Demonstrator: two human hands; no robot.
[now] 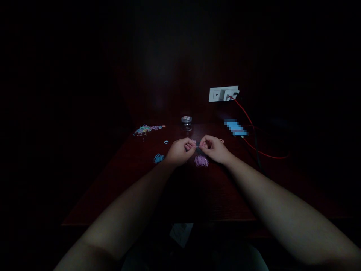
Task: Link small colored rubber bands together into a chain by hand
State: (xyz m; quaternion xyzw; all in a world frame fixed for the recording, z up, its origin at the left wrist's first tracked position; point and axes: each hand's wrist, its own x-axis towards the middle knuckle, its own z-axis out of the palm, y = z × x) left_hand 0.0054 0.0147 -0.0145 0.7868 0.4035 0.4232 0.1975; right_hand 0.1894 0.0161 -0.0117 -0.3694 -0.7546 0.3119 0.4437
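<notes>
Dim red bench [121, 162]; near the purple band pile [201, 161], left hand [180, 151] and right hand [215, 149], grips pinched, hold a blue band [197, 146].

The table [126, 165] is showing dark red. One heap of blue bands [158, 158] is appearing beside a heap of lilac bands [201, 161], while a loose pile [145, 130] is mingling green, yellow, purple and orange. A single ring [166, 143] and the held band [197, 146] are showing light blue. The socket [216, 94] and charger [226, 95] are appearing white, the cable [247, 109] red. The phone [235, 127] is displaying bright blue blocks.
</notes>
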